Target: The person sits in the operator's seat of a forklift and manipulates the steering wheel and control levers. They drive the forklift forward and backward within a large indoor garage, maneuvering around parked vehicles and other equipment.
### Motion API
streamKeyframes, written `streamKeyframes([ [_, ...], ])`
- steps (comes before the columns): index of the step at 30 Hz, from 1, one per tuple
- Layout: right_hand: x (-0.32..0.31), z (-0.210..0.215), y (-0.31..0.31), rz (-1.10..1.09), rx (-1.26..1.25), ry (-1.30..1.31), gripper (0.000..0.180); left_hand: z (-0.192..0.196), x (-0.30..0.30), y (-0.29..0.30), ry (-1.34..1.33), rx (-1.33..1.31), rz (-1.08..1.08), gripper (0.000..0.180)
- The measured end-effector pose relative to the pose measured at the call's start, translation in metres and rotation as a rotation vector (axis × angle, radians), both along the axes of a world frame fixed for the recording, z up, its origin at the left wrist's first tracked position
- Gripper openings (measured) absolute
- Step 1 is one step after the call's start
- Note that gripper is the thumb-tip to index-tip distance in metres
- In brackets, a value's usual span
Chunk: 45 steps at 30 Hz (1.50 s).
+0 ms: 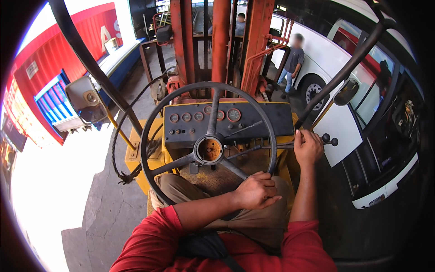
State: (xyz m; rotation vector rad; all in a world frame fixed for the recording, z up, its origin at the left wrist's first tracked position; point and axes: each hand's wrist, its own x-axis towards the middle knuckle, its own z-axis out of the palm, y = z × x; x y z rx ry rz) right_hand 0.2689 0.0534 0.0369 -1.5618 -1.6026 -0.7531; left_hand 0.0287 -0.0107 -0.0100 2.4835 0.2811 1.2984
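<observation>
A person in a red shirt is sitting at the controls of a forklift, seen from above. The left hand (257, 190) is reaching across the body and closing its fingers around the lower right rim of the black steering wheel (156, 113), clamped on it just above the driver's lap. The right hand (308, 147) is wrapping around a lever (331, 141) just to the right of the wheel, fist closed on the shaft with two round black knobs sticking out just beyond the knuckles (whether it is gripping one lever or two cannot be told). The wheel's worn hub (209, 149) is sitting up and to the left of the left hand, with spokes running out to the rim. Beyond the wheel, farther from both hands, a black dashboard (276, 120) is carrying a row of round gauges, and past that the orange mast (220, 41) is rising. Far to the left of the grips a side mirror (86, 100) is standing on a yellow arm, with a red container (54, 54) behind it. Well beyond the right hand, a white bus (326, 59) is standing, and a person in a grey shirt (294, 59) is standing beside its wheel.
</observation>
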Motion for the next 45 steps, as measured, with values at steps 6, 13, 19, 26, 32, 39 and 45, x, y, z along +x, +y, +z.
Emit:
streamKeyframes([
  [6, 0.004, -0.004, 0.001, 0.006, -0.008, 0.001, 0.020, 0.002, -0.001, 0.000, 0.019, 0.010, 0.003, 0.030],
  [13, 0.003, -0.003, 0.000, 0.004, -0.021, 0.000, 0.022, 0.002, -0.001, 0.000, 0.026, 0.013, 0.004, 0.030],
  [19, 0.002, -0.003, 0.001, -0.001, 0.000, 0.006, 0.027, 0.001, 0.000, 0.001, 0.030, 0.010, 0.007, 0.030],
  [26, 0.000, -0.002, 0.001, -0.009, 0.005, 0.001, 0.028, 0.001, -0.001, 0.000, 0.034, 0.007, 0.003, 0.029],
  [32, 0.001, -0.003, 0.001, 0.003, -0.010, 0.014, 0.026, 0.001, -0.002, 0.001, 0.023, 0.014, -0.002, 0.030],
  [39, 0.005, -0.009, -0.004, 0.102, 0.060, 0.157, 0.018, 0.001, -0.001, -0.002, 0.036, 0.010, 0.018, 0.030],
  [45, -0.017, -0.103, -0.046, 0.323, 0.270, 0.702, 0.045, -0.003, 0.001, 0.002, 0.029, 0.005, -0.002, 0.028],
])
